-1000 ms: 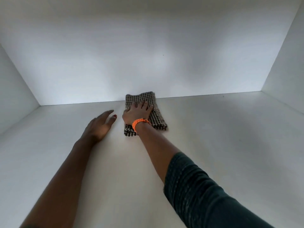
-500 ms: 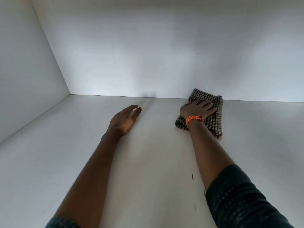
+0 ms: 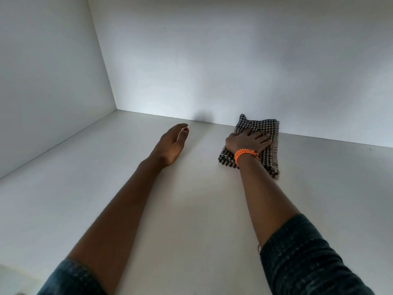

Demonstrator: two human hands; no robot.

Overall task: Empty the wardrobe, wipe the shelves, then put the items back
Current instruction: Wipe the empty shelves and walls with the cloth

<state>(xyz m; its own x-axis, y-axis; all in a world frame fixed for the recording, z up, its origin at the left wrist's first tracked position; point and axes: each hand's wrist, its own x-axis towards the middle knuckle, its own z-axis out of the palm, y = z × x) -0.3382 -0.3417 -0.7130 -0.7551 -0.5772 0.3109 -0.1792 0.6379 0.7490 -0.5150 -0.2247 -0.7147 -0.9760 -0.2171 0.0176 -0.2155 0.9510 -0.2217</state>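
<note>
Cloth (image 3: 253, 143) lies at the shelf's (image 3: 191, 209) back edge under the flat, pressing right hand (image 3: 247, 140); left hand (image 3: 172, 143) rests relaxed. Light pressure may bunch it, leaving corners unwiped.

Both arms reached forward; the left hand (image 3: 170, 143) lay flat with straight fingers, the right hand (image 3: 247, 141) pressed palm-down, fingers spread.
</note>
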